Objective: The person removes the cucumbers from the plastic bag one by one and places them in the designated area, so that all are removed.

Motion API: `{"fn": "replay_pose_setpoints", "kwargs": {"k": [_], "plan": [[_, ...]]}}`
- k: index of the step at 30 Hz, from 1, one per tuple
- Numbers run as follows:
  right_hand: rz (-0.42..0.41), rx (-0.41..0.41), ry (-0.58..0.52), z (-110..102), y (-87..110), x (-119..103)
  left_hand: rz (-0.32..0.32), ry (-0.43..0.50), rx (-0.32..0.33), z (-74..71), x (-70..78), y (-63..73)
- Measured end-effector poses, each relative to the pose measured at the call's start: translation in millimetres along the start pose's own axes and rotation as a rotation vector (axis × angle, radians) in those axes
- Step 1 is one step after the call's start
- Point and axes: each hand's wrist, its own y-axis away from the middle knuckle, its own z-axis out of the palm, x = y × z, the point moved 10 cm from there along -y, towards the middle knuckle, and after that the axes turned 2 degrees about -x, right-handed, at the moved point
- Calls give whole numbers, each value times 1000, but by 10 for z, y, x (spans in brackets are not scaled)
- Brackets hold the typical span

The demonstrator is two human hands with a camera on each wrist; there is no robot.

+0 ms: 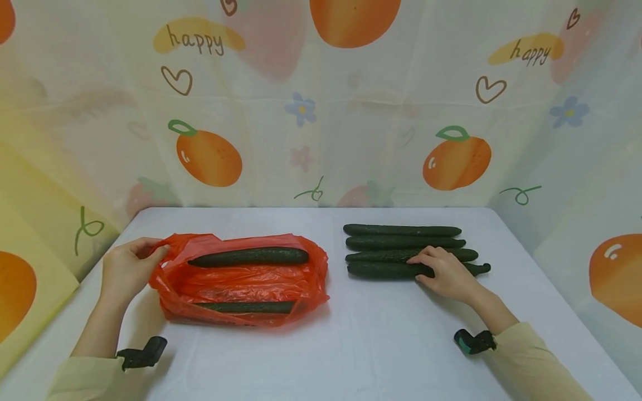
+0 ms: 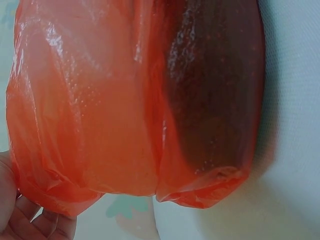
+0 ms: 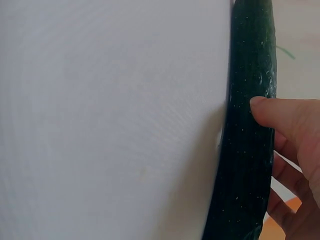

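My left hand [image 1: 131, 266] pinches the left edge of a red plastic bag [image 1: 220, 284]; in the left wrist view its fingers [image 2: 37, 220] show at the corner of the film. Inside the open bag one dark green cucumber [image 1: 256, 256] lies toward the back, and another cucumber [image 1: 246, 307] lies along the front, partly covered by film. On the right, several cucumbers lie side by side. My right hand [image 1: 443, 273] grips the nearest cucumber [image 1: 381, 270], thumb on its near side and fingers over the top. The right wrist view shows the thumb [image 3: 275, 111] against the cucumber's dark skin.
Behind the held cucumber lie a third-row cucumber [image 1: 371, 256], another cucumber [image 1: 401, 243] and the farthest cucumber [image 1: 401, 230]. All rest on a white-covered table [image 1: 321, 356]. A fruit-printed curtain [image 1: 321, 156] hangs at the table's back edge and sides.
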Motion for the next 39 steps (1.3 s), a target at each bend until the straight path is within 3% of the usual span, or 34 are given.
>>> {"fn": "replay_pose_setpoints", "kwargs": {"k": [12, 21, 39], "plan": [[-47, 60, -18, -103, -34, -68, 17, -24, 19, -16, 13, -18], [-47, 49, -67, -166, -129, -121, -2, -13, 1, -2, 1, -27], [-99, 164, -229, -369, -458, -529, -13, -8, -4, 15, 6, -14]]}}
